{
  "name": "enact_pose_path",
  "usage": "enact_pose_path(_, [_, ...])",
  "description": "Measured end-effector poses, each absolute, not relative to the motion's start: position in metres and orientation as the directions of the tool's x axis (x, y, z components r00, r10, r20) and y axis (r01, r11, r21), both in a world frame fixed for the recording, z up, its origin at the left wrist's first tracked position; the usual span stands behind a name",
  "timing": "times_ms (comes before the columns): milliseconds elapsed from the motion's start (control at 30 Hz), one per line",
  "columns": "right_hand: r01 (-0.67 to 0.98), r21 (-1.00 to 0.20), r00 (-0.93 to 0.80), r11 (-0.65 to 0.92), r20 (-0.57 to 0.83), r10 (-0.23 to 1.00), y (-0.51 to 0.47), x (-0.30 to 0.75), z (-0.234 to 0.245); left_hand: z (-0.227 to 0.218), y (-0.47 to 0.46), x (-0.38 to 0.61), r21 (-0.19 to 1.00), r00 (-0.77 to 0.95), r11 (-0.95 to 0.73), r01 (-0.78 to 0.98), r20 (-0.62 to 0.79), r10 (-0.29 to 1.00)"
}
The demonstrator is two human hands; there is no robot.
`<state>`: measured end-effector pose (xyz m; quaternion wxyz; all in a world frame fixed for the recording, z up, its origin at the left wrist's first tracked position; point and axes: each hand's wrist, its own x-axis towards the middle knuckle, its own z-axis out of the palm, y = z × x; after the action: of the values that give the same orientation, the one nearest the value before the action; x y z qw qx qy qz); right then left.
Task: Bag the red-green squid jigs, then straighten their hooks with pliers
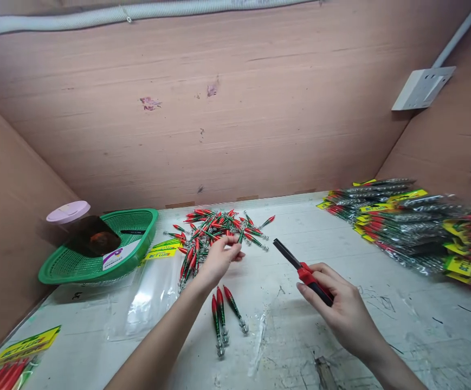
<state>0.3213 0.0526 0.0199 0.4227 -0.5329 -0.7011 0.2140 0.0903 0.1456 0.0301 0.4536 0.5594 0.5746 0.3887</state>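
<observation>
My left hand [224, 254] reaches to the right edge of a loose heap of red and green squid jigs [202, 227]. Its thumb and fingers are pinched on one squid jig [241, 236], mostly covered by the fingertips. In my right hand [341, 303] is a red-and-black tool [310, 279] with a long, slim dark end pointing up and left; its exact kind is unclear. Three squid jigs [221, 314] lie side by side nearer me, red ends away and hooked ends towards me. Clear plastic bags [149, 298] with yellow headers lie left of my left forearm.
A green basket [152, 230] holding a dark object and a pink-lidded cup [68, 212] stand at the left. Packed jigs [401, 216] are piled along the right side. Another filled pack [24, 357] lies at the near left. A wooden wall [235, 135] closes the back.
</observation>
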Motion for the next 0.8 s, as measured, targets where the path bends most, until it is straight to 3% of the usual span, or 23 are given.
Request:
enact_pose_path(133, [0.525, -0.754, -0.162, 0.396, 0.368, 0.916, 0.045, 0.315, 0.028, 0.04, 0.1, 0.091, 0.992, 0.144, 0.12, 0.03, -0.123, 0.982])
enact_pose_path(300, [0.485, -0.73, -0.263, 0.483, 0.405, 0.876, 0.036, 0.308, 0.035, 0.044, 0.07, 0.091, 0.945, 0.217, 0.192, -0.265, -0.135, 0.967])
enact_pose_path(533, [0.47, -0.717, -0.298, 0.515, 0.421, 0.857, 0.031, 0.304, 0.039, 0.046, 0.063, 0.091, 0.975, 0.17, 0.085, -0.206, -0.05, 0.984])
enact_pose_path(800, [0.444, -0.741, -0.301, 0.503, 0.405, 0.863, 0.029, 0.304, 0.041, 0.048, 0.059, 0.091, 0.972, 0.164, -0.215, 0.098, 0.197, 0.966])
